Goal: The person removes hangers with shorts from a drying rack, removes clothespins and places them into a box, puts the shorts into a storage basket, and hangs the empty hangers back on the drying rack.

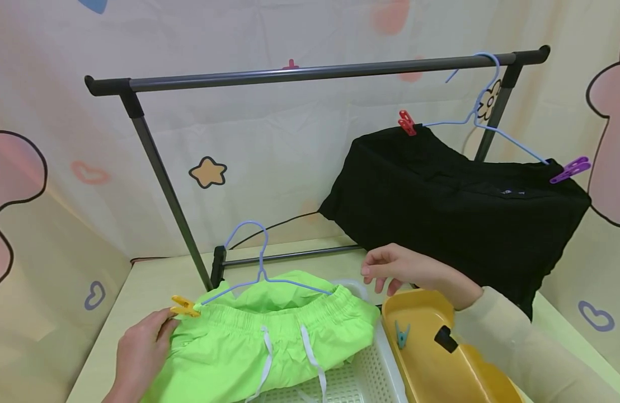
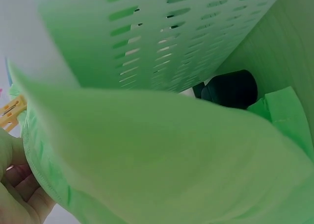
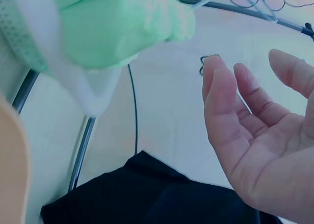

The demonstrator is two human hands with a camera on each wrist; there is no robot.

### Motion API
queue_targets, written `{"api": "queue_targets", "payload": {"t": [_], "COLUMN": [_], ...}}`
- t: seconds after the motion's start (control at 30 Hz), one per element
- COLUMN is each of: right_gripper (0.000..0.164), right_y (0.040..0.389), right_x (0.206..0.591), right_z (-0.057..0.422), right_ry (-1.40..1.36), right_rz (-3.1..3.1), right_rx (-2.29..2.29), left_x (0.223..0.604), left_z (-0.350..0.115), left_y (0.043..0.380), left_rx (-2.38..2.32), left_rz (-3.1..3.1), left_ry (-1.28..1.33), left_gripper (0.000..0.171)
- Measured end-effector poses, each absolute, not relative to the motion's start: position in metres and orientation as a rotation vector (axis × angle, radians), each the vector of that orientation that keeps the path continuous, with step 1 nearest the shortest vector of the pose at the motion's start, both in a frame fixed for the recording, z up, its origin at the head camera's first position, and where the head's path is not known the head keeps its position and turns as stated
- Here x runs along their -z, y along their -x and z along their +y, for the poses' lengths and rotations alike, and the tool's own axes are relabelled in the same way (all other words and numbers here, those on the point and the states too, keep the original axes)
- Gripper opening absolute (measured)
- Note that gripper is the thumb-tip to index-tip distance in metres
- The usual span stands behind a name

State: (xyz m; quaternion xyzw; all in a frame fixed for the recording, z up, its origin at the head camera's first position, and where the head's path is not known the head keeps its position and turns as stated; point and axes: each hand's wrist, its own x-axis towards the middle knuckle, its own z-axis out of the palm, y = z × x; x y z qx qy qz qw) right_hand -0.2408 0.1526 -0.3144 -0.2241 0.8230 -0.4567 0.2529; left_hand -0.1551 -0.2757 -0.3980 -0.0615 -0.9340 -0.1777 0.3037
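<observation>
Bright green shorts [image 1: 275, 330] with white drawstrings lie across a white perforated basket [image 1: 390, 358]. Inside their waistband sits a blue hanger [image 1: 262, 268], its hook standing up. A yellow clothespin [image 1: 186, 307] clips the waistband's left corner to the hanger. Just below that clip, my left hand [image 1: 145, 350] grips the edge of the shorts; the left wrist view shows its fingers [image 2: 27, 189] curled at the fabric. My right hand [image 1: 408, 268] is in the air right of the shorts, fingers loosely bent with nothing between them, also seen as an empty hand [image 3: 265, 136] in the right wrist view.
A yellow tray [image 1: 426, 358] holding a teal clothespin [image 1: 402, 336] stands right of the basket. Behind is a dark rack [image 1: 290, 74]. From its right end hangs a black garment [image 1: 456, 218] on another blue hanger [image 1: 483, 95], with red [image 1: 407, 123] and purple clothespins [image 1: 571, 169].
</observation>
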Motion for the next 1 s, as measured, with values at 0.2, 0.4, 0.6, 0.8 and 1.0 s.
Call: {"api": "queue_targets", "payload": {"t": [0.2,0.4,0.6,0.8,1.0], "right_gripper": [0.026,0.025,0.03,0.024,0.025], "right_y": [0.24,0.239,0.237,0.238,0.239], "right_x": [0.31,0.308,0.305,0.304,0.303], "right_z": [0.138,0.126,0.114,0.102,0.089], "right_ry": [0.675,0.732,0.752,0.782,0.824], "right_rz": [2.192,2.159,2.137,2.117,2.096], "right_rx": [1.228,1.204,1.209,1.196,1.185], "left_x": [0.397,0.397,0.396,0.395,0.394], "left_z": [-0.275,-0.277,-0.277,-0.278,-0.278], "left_y": [0.156,0.156,0.156,0.157,0.157], "left_rx": [0.469,0.467,0.456,0.456,0.459], "left_rz": [-2.467,-2.503,-2.508,-2.518,-2.533], "left_ry": [0.166,0.163,0.177,0.177,0.168], "left_gripper": [0.013,0.013,0.013,0.014,0.014]}}
